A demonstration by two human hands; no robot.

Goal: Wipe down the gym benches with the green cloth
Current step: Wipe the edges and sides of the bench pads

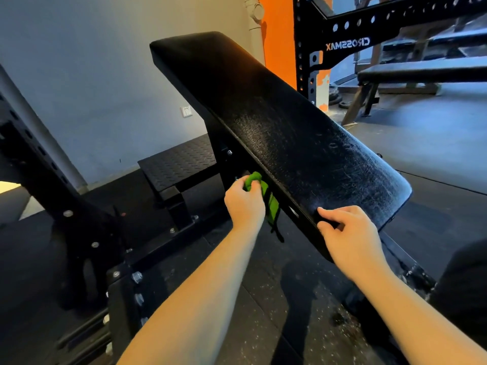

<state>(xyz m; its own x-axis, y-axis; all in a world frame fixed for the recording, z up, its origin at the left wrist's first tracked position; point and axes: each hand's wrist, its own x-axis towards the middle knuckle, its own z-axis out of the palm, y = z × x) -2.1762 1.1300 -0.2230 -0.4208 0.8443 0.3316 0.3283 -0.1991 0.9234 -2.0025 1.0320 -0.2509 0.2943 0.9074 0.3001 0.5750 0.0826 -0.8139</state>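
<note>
Forearms are reaching in: left grip is clutching the green cloth against the inclined bench pad side edge, and right grip is pinching its lower edge. Flat bench behind is probably still awaiting wiping.

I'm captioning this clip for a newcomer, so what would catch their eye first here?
A big black bench pad slants across the middle. Under its left edge the left hand grips the green cloth, and the right hand holds the near edge. An orange pillar glows behind.
</note>
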